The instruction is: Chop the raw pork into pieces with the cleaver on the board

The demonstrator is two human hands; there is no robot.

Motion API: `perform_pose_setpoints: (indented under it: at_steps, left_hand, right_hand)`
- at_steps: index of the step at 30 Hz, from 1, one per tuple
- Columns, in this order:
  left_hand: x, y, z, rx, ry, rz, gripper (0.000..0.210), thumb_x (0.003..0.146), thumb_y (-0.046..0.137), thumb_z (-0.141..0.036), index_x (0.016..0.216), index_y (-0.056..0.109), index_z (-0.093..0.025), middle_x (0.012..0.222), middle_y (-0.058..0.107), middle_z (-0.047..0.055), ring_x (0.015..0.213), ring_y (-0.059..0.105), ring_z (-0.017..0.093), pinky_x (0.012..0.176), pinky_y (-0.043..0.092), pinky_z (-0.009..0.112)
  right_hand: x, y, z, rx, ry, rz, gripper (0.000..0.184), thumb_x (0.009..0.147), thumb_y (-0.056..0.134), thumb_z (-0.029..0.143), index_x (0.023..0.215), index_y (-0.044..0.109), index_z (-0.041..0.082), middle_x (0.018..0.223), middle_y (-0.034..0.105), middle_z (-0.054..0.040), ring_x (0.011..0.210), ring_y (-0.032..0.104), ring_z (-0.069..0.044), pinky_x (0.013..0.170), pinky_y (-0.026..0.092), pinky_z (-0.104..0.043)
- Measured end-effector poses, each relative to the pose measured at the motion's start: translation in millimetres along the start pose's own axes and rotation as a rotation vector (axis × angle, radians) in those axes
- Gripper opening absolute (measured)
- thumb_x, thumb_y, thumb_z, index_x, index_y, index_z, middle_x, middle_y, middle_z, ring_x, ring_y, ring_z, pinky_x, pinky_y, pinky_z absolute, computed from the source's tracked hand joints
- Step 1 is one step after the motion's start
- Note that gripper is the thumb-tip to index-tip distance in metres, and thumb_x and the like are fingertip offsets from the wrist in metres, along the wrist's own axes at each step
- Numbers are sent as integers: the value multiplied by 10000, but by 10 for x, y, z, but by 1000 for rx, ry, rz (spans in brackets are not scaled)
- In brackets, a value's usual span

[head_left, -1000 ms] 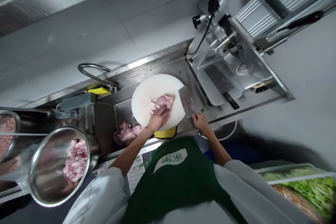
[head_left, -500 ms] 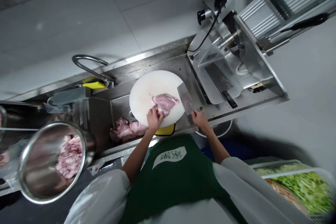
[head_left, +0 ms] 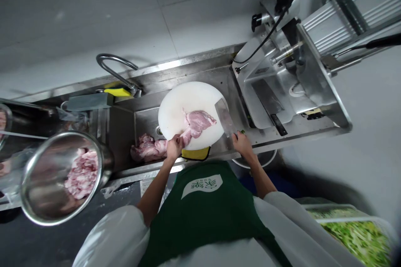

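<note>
A piece of raw meat [head_left: 199, 122] lies on the round white cutting board [head_left: 175, 104]. My left hand [head_left: 174, 147] is closed on the narrow lower-left end of the meat, at the board's near edge. My right hand [head_left: 242, 143] grips the handle of a cleaver [head_left: 225, 117], whose broad blade rests over the board's right rim, apart from the meat. More raw meat [head_left: 146, 149] lies in the sink, left of the board. Under the board's near edge a yellow cloth [head_left: 196, 154] with a dark border sticks out.
A steel pot [head_left: 46, 183] with cut meat stands at the left. Behind the sink is a faucet [head_left: 117, 71] beside a yellow item [head_left: 118, 92]. At the right stands a slicing machine [head_left: 300, 71], with a second cleaver [head_left: 268, 104] lying on it. Chopped greens [head_left: 360, 238] fill a basket at lower right.
My left hand has moved left toward the board's near edge, drawing out the narrow end of the meat. The right hand still holds the cleaver at the board's right side. The view has shifted slightly.
</note>
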State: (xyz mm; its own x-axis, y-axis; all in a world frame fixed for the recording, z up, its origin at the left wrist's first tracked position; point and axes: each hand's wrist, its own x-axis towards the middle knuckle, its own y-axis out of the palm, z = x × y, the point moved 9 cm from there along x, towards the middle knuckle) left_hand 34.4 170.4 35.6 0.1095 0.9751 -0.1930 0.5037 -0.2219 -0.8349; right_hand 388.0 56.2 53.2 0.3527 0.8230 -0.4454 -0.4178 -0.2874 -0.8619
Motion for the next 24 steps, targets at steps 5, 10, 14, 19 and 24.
perform_pose_setpoints:
  at_steps: [5,10,14,19,24]
  left_hand:
    - [-270,89,-71,-55,49,-45,310,945,509,-406,837,682,-172,668,637,40,615,574,177,613,399,275]
    - [-483,189,-300,-131,133,-27,338,974,482,-399,865,702,-165,672,648,55,591,572,179,611,427,296]
    - [-500,125,-386,-148,173,-77,304,962,541,-405,826,695,-180,697,640,57,647,584,197,658,471,322]
    - [-217,-6,-788,-169,363,-303,188,962,584,-337,959,706,-193,1032,678,117,1039,595,264,946,501,417]
    - [160,395,-1030,-114,399,-163,158,944,586,-268,1010,712,-197,1185,637,125,1101,563,282,981,486,457]
  right_hand:
    - [-190,-198,304,-23,-105,-28,382,1095,312,297,1203,635,123,948,758,-146,835,710,-243,727,405,-290]
    - [-317,-116,916,-16,-325,64,378,1106,287,291,1274,600,159,1067,762,-142,931,722,-228,800,433,-271]
    - [-232,114,1209,-94,-379,135,362,1102,270,242,1266,580,151,1117,750,-151,993,724,-237,850,454,-286]
    - [-122,284,1203,-150,-336,201,365,1102,259,249,1286,553,137,1108,755,-160,1016,730,-265,856,480,-318]
    - [-280,245,953,-167,-295,255,377,1098,270,273,1320,538,129,1060,762,-173,986,736,-287,835,490,-336]
